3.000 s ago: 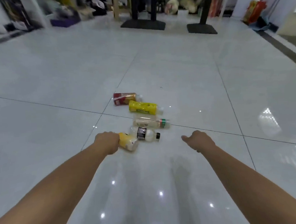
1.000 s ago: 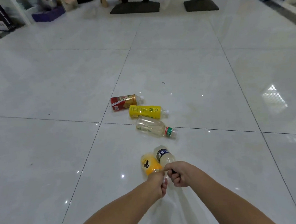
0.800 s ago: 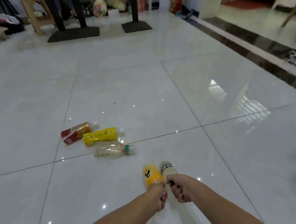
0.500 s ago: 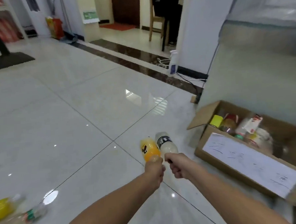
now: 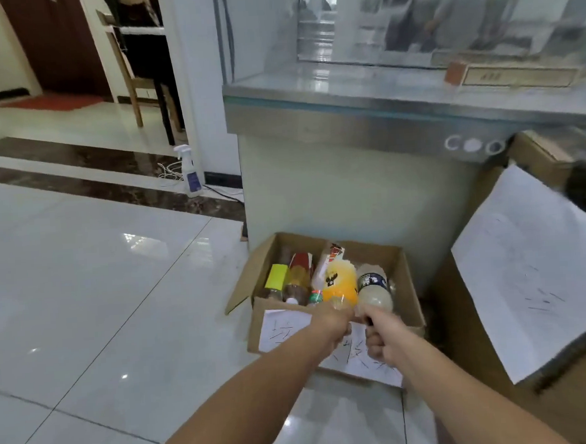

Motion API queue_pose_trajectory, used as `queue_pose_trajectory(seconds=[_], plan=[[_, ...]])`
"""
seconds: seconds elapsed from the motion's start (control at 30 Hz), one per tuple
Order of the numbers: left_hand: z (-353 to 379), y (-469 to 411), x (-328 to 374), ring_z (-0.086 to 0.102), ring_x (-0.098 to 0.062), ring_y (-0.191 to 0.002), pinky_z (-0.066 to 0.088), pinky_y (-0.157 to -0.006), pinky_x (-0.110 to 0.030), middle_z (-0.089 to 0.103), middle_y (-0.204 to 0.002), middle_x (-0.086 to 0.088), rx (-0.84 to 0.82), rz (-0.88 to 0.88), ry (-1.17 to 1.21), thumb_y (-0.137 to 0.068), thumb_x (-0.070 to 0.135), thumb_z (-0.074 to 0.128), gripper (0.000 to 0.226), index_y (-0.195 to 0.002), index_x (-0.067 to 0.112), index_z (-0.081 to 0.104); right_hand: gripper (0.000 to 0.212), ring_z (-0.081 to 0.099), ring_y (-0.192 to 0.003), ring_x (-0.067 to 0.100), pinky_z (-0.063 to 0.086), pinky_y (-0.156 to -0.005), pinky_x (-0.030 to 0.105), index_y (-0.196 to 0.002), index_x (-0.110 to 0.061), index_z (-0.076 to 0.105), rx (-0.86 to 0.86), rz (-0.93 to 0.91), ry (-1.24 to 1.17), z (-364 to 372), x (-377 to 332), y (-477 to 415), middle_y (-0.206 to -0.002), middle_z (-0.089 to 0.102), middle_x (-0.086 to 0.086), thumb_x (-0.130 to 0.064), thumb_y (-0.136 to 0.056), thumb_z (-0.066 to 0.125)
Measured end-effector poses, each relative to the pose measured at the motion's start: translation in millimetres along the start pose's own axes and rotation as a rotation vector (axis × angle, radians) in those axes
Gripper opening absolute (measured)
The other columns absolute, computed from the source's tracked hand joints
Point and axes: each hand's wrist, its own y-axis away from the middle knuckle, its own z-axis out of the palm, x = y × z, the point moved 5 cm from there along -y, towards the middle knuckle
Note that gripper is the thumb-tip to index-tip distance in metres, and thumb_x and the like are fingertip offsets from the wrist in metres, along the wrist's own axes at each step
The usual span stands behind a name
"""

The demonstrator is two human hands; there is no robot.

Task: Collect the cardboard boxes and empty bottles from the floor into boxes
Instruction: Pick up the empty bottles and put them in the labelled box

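Your left hand is curled round the neck end of an orange bottle, and just beside it your right hand is wrapped round the dark-capped neck of a milky white bottle. Both bottles point away from you, side by side and touching, held over the open cardboard box that sits on the floor tiles against a steel-topped counter. Far to your left a spray bottle stands by the wall. Inside the box, from the left, you have a yellow-labelled bottle, a red-labelled bottle close beside it, a small green cap low down near the front wall, and a white pack with red print leaning behind the orange bottle. A scribbled paper label is stuck on the front wall, partly hidden by your wrists. To your right stands a taller carton with a large white sheet on it; what it holds cannot be seen.
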Motion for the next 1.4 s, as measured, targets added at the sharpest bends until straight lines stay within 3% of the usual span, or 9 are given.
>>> queue_pose_trajectory(seconds=[0.27, 0.43, 0.57, 0.7, 0.87, 1.0, 1.1, 1.23, 1.4], plan=[[40, -89, 29, 0.06, -0.033, -0.111, 0.05, -0.094, -0.035, 0.062, -0.121, -0.018, 0.025, 0.037, -0.175, -0.095, 0.03, 0.051, 0.037, -0.118, 0.002, 0.059, 0.027, 0.022, -0.019, 0.005, 0.018, -0.031, 0.007, -0.063, -0.012, 0.047, 0.144, 0.13, 0.031, -35, -20, -69, -0.045, 0.04, -0.001, -0.02, -0.085, 0.06], [50, -124, 48, 0.058, -0.029, -0.116, 0.047, -0.09, -0.029, 0.059, -0.126, -0.016, 0.028, 0.044, -0.3, -0.099, 0.029, 0.045, 0.04, -0.126, 0.002, 0.055, 0.018, 0.03, -0.027, 0.011, 0.023, -0.029, 0.007, -0.077, -0.007, 0.049, 0.226, 0.076, 0.053, -44, -30, -108, -0.041, 0.04, 0.002, -0.017, -0.09, 0.056], [59, -142, 50, 0.061, -0.028, -0.104, 0.052, -0.08, -0.027, 0.061, -0.118, -0.015, -0.074, 0.062, -0.229, -0.094, 0.033, 0.055, 0.045, -0.13, 0.007, 0.049, 0.032, 0.061, -0.055, 0.022, 0.053, -0.043, 0.021, -0.108, 0.002, 0.054, 0.223, 0.055, 0.06, -43, -36, -123, -0.066, 0.054, 0.011, -0.025, -0.092, 0.06], [58, -144, 11, 0.058, -0.02, -0.086, 0.052, -0.076, -0.03, 0.057, -0.111, -0.011, -0.115, -0.047, -0.256, -0.096, 0.047, 0.045, 0.053, -0.131, 0.007, 0.046, 0.034, 0.03, -0.027, 0.007, 0.019, -0.024, 0.008, -0.07, -0.006, 0.045, 0.199, 0.226, 0.119, -51, -26, -127, -0.044, 0.037, 0.004, -0.026, -0.091, 0.064], [36, -151, 11, 0.052, -0.032, -0.122, 0.045, -0.101, -0.034, 0.054, -0.134, -0.015, 0.024, 0.057, -0.256, -0.096, 0.03, 0.053, 0.046, -0.131, 0.002, 0.048, 0.027, 0.046, -0.065, 0.017, 0.043, -0.046, 0.018, -0.09, -0.007, 0.046, 0.311, 0.168, 0.077, -48, -24, -132, -0.077, 0.049, 0.008, -0.017, -0.083, 0.071], [-14, -143, 3, 0.062, -0.027, -0.097, 0.049, -0.078, -0.03, 0.066, -0.105, -0.013, 0.146, 0.06, -0.234, -0.093, 0.029, 0.056, 0.03, -0.106, 0.003, 0.064, 0.035, 0.055, -0.081, 0.026, 0.049, -0.076, 0.034, -0.113, 0.001, 0.058, 0.391, -0.013, 0.242, -24, -31, -123, -0.083, 0.056, 0.011, -0.021, -0.087, 0.063], [-62, -123, -2, 0.055, -0.021, -0.069, 0.045, -0.059, -0.028, 0.061, -0.078, -0.013, 0.225, 0.06, -0.139, -0.09, 0.014, 0.057, 0.02, -0.072, 0.006, 0.062, 0.023, 0.046, -0.059, 0.016, 0.038, -0.053, 0.025, -0.1, -0.007, 0.061, 0.277, -0.151, 0.368, 20, -36, -108, -0.069, 0.05, 0.004, -0.027, -0.096, 0.051], [-130, -80, -34, 0.055, -0.024, -0.078, 0.036, -0.052, -0.023, 0.052, -0.068, -0.007, 0.312, 0.039, -0.132, -0.087, 0.014, 0.054, 0.03, -0.057, 0.014, 0.051, 0.03, 0.04, -0.05, 0.02, 0.031, -0.049, 0.028, -0.059, -0.014, 0.049, 0.087, -0.231, 0.443, 99, -11, -98, -0.057, 0.047, 0.005, -0.024, -0.087, 0.055], [-224, 0, -134, 0.045, -0.018, -0.054, 0.031, -0.048, -0.022, 0.046, -0.06, -0.004, 0.42, -0.138, -0.127, -0.084, 0.009, 0.059, 0.03, -0.056, 0.011, 0.047, 0.027, 0.034, -0.045, 0.018, 0.028, -0.043, 0.018, -0.06, -0.014, 0.044, -0.209, -0.188, 0.551, 212, 57, -42, -0.054, 0.041, 0.003, -0.01, -0.086, 0.05]])
